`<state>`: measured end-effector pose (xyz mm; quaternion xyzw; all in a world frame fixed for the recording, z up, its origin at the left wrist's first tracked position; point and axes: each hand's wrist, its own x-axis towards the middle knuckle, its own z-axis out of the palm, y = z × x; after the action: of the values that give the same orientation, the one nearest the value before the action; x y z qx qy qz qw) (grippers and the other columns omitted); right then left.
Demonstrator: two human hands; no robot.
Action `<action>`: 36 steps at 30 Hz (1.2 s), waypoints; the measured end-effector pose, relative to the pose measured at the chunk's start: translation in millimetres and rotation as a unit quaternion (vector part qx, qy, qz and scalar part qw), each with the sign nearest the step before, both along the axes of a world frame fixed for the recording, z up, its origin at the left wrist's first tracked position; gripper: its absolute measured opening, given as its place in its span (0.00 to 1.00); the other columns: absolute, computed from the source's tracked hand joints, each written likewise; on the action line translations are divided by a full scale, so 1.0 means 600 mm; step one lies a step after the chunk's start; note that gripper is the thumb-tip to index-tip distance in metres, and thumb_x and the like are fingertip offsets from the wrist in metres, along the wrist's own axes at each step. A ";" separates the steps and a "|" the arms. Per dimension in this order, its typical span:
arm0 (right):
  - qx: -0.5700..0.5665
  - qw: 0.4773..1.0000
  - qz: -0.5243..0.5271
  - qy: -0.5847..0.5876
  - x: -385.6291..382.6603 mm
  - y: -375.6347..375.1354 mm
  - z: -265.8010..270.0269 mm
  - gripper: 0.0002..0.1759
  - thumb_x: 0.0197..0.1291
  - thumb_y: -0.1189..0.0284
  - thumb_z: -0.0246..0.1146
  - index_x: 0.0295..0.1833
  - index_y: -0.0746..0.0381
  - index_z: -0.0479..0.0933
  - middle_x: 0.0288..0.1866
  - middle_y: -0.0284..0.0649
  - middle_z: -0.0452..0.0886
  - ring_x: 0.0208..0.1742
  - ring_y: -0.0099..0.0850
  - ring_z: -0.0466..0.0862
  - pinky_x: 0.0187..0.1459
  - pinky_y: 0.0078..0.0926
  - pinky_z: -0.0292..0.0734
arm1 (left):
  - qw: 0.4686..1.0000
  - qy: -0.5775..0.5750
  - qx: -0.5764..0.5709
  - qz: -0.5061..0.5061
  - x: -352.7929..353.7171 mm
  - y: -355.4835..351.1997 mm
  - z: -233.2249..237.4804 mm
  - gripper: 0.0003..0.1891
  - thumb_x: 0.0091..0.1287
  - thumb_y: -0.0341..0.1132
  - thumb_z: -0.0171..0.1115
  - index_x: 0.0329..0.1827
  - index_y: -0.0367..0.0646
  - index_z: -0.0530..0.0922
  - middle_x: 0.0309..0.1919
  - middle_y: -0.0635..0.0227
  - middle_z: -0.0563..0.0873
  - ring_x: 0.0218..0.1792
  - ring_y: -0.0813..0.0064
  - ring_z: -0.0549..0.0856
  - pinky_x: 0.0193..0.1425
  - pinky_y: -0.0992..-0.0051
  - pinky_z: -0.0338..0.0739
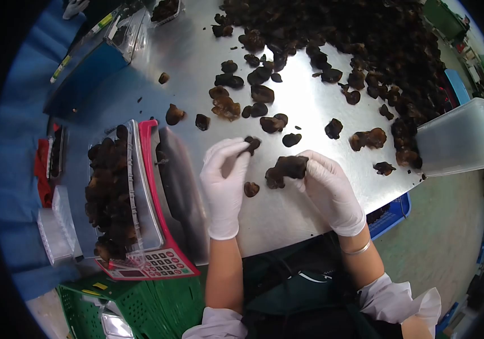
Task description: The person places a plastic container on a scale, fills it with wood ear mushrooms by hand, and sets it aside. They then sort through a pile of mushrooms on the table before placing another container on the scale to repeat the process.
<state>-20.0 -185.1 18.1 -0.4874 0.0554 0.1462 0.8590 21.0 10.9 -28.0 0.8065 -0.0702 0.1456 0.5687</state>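
White gloves cover both of my hands. My left hand (225, 181) pinches a small dark fungus piece (252, 144) between thumb and fingers. In my right hand (332, 189) is a larger dark brown fungus piece (287, 169), held by its right end above the metal table (287, 217). A small brown piece (251, 189) lies between the hands. Left of my left hand, a clear plastic tray (134, 186) full of dark pieces sits on a pink-edged scale (157, 192). Loose pieces are scattered beyond my hands, among them a translucent brown one (226, 107).
A large dark heap (355, 34) covers the table's far right. A translucent bin (459, 138) lies at the right edge, above a blue basket (394, 216). Green crates (157, 308) stand below the scale. A blue box (92, 82) is at the upper left.
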 end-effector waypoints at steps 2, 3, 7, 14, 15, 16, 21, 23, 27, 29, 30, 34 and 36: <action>0.070 0.997 0.036 -0.022 -0.007 0.000 0.003 0.15 0.75 0.63 0.58 0.54 0.64 0.79 0.46 0.31 0.81 0.45 0.18 0.74 0.52 0.18 0.69 | 0.975 0.041 -0.219 -0.016 -0.014 0.003 0.004 0.14 0.68 0.25 0.68 0.56 0.41 0.84 0.50 0.64 0.88 0.51 0.72 0.85 0.62 0.70 0.76; 0.070 0.997 0.038 -0.024 -0.011 0.002 0.008 0.15 0.75 0.63 0.58 0.54 0.64 0.79 0.46 0.31 0.81 0.45 0.18 0.74 0.52 0.18 0.69 | 0.899 0.088 -0.427 -0.032 -0.024 0.005 0.007 0.12 0.67 0.23 0.69 0.53 0.39 0.84 0.48 0.63 0.89 0.48 0.74 0.86 0.59 0.73 0.78; 0.061 0.993 0.046 -0.088 -0.017 0.009 0.024 0.16 0.73 0.62 0.59 0.52 0.65 0.78 0.55 0.38 0.80 0.46 0.21 0.76 0.54 0.22 0.70 | 0.826 0.122 -0.546 -0.073 -0.069 -0.007 0.051 0.09 0.72 0.27 0.66 0.53 0.38 0.84 0.49 0.62 0.89 0.52 0.72 0.86 0.62 0.68 0.80; 0.012 0.993 0.071 -0.090 -0.020 0.042 0.055 0.12 0.71 0.64 0.62 0.46 0.63 0.76 0.72 0.49 0.73 0.52 0.22 0.78 0.50 0.20 0.75 | 0.810 0.105 -0.568 -0.103 -0.091 0.013 0.048 0.11 0.72 0.28 0.66 0.55 0.38 0.84 0.50 0.59 0.89 0.51 0.69 0.88 0.61 0.68 0.82; 0.013 0.993 0.078 -0.093 -0.019 0.052 0.054 0.12 0.71 0.64 0.62 0.46 0.63 0.76 0.72 0.49 0.73 0.52 0.22 0.78 0.50 0.20 0.75 | 0.814 0.101 -0.564 -0.097 -0.094 0.015 0.048 0.11 0.72 0.27 0.66 0.55 0.37 0.84 0.51 0.59 0.89 0.50 0.70 0.88 0.61 0.69 0.82; -0.012 0.990 0.076 -0.122 -0.017 0.063 0.051 0.11 0.71 0.65 0.63 0.45 0.63 0.76 0.73 0.50 0.72 0.50 0.22 0.78 0.48 0.19 0.75 | 0.815 0.095 -0.565 -0.094 -0.097 0.016 0.053 0.11 0.72 0.27 0.66 0.55 0.37 0.84 0.51 0.59 0.89 0.50 0.70 0.88 0.61 0.69 0.82; -0.061 0.987 0.087 -0.117 0.002 0.102 0.048 0.05 0.70 0.75 0.64 0.44 0.64 0.74 0.66 0.49 0.78 0.42 0.23 0.82 0.49 0.23 0.80 | 0.917 0.130 -0.376 -0.013 -0.113 0.014 0.082 0.28 0.74 0.28 0.64 0.76 0.34 0.69 0.49 0.62 0.89 0.51 0.81 0.85 0.59 0.76 0.79; -0.099 0.987 0.072 -0.103 0.016 0.120 0.083 0.06 0.69 0.77 0.65 0.41 0.63 0.73 0.59 0.46 0.81 0.41 0.25 0.83 0.47 0.24 0.81 | 0.901 0.122 -0.415 -0.046 -0.110 0.029 0.052 0.29 0.75 0.34 0.64 0.77 0.35 0.67 0.48 0.61 0.89 0.51 0.79 0.86 0.60 0.77 0.78; -0.112 0.969 0.096 -0.200 0.035 0.197 0.142 0.09 0.63 0.79 0.67 0.37 0.62 0.71 0.59 0.41 0.82 0.41 0.22 0.84 0.43 0.20 0.81 | 0.969 0.108 -0.219 0.038 -0.105 0.032 0.001 0.21 0.76 0.43 0.61 0.65 0.37 0.78 0.43 0.62 0.90 0.51 0.76 0.87 0.57 0.71 0.79; -0.094 0.946 0.152 -0.271 0.040 0.254 0.161 0.09 0.61 0.80 0.69 0.38 0.63 0.72 0.60 0.41 0.82 0.41 0.20 0.83 0.43 0.21 0.80 | 0.993 0.023 -0.084 0.077 -0.086 0.009 -0.032 0.17 0.74 0.41 0.63 0.58 0.38 0.79 0.40 0.63 0.88 0.49 0.75 0.87 0.53 0.71 0.80; -0.145 0.903 0.179 -0.363 0.043 0.279 0.165 0.09 0.61 0.79 0.69 0.39 0.64 0.73 0.59 0.41 0.82 0.42 0.20 0.83 0.43 0.22 0.79 | 0.991 -0.057 0.057 0.107 -0.083 0.005 -0.051 0.14 0.72 0.39 0.66 0.51 0.38 0.80 0.36 0.64 0.86 0.47 0.74 0.88 0.48 0.71 0.80; -0.284 0.702 0.257 -0.600 0.051 0.366 0.131 0.10 0.57 0.75 0.72 0.42 0.61 0.77 0.62 0.42 0.82 0.45 0.39 0.85 0.45 0.32 0.82 | 0.994 -0.101 -0.046 -0.021 -0.117 0.020 -0.019 0.17 0.76 0.33 0.62 0.65 0.39 0.76 0.48 0.74 0.81 0.49 0.90 0.79 0.57 0.83 0.74; -0.327 0.634 0.325 -0.620 0.063 0.371 0.116 0.09 0.57 0.78 0.69 0.43 0.60 0.80 0.64 0.44 0.81 0.50 0.41 0.86 0.47 0.31 0.83 | 0.885 0.062 -0.434 -0.157 -0.117 0.007 -0.051 0.15 0.79 0.36 0.57 0.62 0.39 0.75 0.50 0.71 0.82 0.50 0.86 0.80 0.60 0.81 0.75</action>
<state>17.6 37.7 87.6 -0.6988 -0.6085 0.0514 0.3725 -49.1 15.2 -58.4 0.4646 -0.0905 0.0200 0.8806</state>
